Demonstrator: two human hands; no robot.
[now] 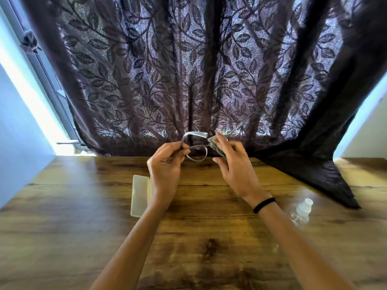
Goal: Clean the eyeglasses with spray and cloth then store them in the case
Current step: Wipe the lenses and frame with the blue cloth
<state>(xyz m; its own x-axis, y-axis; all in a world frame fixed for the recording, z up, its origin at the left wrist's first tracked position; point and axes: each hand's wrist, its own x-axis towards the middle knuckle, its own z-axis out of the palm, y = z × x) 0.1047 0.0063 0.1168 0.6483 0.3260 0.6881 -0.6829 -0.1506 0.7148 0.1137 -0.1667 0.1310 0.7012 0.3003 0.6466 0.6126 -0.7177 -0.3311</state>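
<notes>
I hold grey-framed eyeglasses [195, 146] up above the far part of the wooden table [188, 237]. My left hand [165, 164] grips the frame at its left lens. My right hand [234, 162] pinches a grey cloth [215, 146] around the right lens, and one temple arm sticks up to the right. A pale cream glasses case [139, 195] lies on the table, partly hidden behind my left wrist. A small clear spray bottle [301, 211] lies on its side to the right of my right forearm.
A dark leaf-patterned curtain [188, 70] hangs along the table's far edge, and its right end drapes onto the table top [314, 170]. A bright window gap [41, 105] shows at the left. A black band circles my right wrist.
</notes>
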